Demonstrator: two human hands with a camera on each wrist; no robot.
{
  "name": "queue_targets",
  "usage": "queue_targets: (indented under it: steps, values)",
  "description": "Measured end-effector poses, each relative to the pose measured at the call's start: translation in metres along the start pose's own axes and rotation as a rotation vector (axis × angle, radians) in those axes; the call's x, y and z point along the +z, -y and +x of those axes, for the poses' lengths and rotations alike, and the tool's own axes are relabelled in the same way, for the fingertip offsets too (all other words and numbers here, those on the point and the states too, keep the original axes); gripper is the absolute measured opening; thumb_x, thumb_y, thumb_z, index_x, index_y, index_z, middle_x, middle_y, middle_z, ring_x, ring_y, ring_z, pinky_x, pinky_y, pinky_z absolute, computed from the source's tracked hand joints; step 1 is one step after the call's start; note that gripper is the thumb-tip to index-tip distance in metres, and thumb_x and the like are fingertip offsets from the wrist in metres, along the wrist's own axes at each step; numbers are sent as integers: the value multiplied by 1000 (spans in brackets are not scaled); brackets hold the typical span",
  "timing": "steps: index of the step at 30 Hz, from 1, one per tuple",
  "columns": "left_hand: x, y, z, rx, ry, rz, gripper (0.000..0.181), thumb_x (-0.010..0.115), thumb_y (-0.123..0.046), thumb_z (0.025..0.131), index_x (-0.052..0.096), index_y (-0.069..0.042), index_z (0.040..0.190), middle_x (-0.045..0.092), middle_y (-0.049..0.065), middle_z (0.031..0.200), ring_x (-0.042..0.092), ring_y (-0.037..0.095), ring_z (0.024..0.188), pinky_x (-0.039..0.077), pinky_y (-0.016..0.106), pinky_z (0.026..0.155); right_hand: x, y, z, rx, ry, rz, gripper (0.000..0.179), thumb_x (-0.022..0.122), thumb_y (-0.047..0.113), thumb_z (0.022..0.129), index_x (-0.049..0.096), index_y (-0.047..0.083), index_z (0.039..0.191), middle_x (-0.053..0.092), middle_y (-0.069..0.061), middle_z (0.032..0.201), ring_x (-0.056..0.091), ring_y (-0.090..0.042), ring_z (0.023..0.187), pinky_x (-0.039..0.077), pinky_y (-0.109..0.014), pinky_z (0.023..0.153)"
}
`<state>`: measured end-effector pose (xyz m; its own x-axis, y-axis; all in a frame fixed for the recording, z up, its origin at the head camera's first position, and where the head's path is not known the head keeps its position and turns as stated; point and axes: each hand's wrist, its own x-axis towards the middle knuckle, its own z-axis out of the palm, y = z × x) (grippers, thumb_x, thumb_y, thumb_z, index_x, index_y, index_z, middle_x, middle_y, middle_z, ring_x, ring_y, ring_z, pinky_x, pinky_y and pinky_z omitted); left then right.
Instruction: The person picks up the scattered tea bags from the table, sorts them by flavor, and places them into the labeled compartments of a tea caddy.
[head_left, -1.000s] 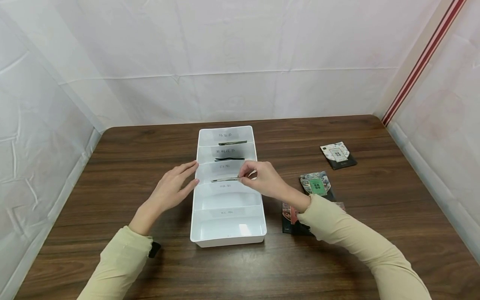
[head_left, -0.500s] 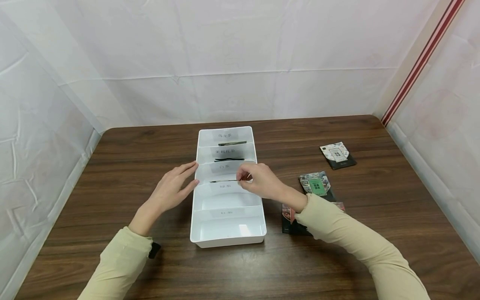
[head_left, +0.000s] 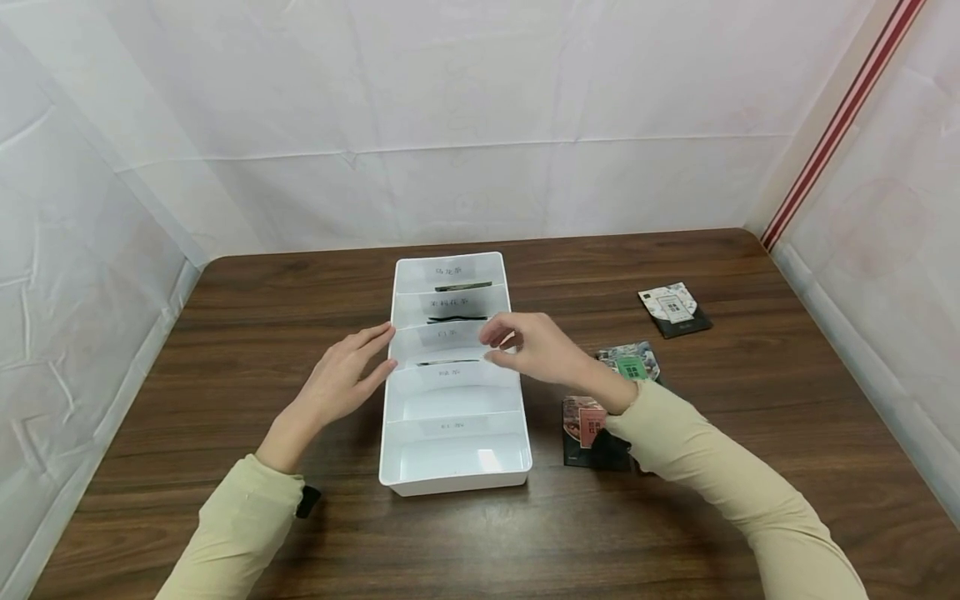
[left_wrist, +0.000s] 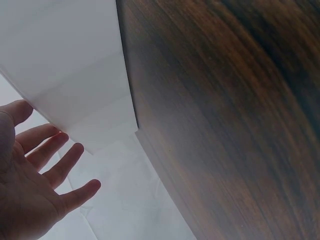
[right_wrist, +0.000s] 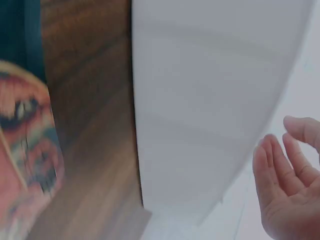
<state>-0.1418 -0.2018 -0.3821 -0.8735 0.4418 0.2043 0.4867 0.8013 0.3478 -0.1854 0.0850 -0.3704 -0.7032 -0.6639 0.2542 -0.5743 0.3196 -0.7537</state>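
Note:
A white divided box (head_left: 454, 482) with labelled compartments stands lengthwise on the table. My left hand (head_left: 341, 375) rests its fingertips and thumb along the box's left rim, fingers spread; the left wrist view also shows the hand (left_wrist: 45, 175) at that rim. Over the right rim, by the third compartment from the back, hovers my right hand (head_left: 542, 348), thumb and fingers apart with nothing between them. In that compartment a thin sachet (head_left: 448, 362) stands on edge. Two more sachets stand behind it, one dark (head_left: 457, 318) and one greenish (head_left: 463, 287).
Right of the box lie a red-labelled sachet (head_left: 588, 427) and a green-labelled sachet (head_left: 630, 360), partly hidden by the right sleeve. Farther back lies a white-and-black sachet (head_left: 674, 308). White sheeting (head_left: 465, 192) hangs behind the wooden table (head_left: 480, 550).
My right hand has let go of the sachet in the third compartment, its fingers parting and lifting slightly to the right. The left hand has stayed at the rim.

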Motion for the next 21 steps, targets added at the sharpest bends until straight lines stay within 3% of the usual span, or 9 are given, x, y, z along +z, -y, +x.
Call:
queue_targets:
  steps: [4,9,17,21]
  values:
    - [0,0,0,5,-7,-1,48,54,-21,88,43,5,127,40,18,131,38,36,115,30,53,90,-25,2,-4,40,-25,66,18,65,6,80,61,0,97,62,-9,91,57,-13,81,47,-29,73]
    - [0,1,-1,15,-22,2,47,55,-20,88,45,5,126,41,18,130,40,35,114,31,52,90,-70,5,-16,175,-55,133,23,62,7,82,59,-4,102,61,-13,94,57,-23,84,46,-35,74]
    - [-1,0,-1,1,-9,2,48,54,-20,88,44,5,127,40,18,131,39,35,115,30,52,90,-124,-45,-44,382,-159,250,40,59,22,86,51,-5,115,55,-17,107,57,-23,90,47,-31,76]
    - [-1,0,-2,-3,-5,2,48,54,-20,88,43,5,127,40,17,131,38,36,115,30,53,90,-143,-69,-57,446,-212,338,43,58,25,86,49,-3,118,52,-20,113,54,-26,98,45,-33,81]
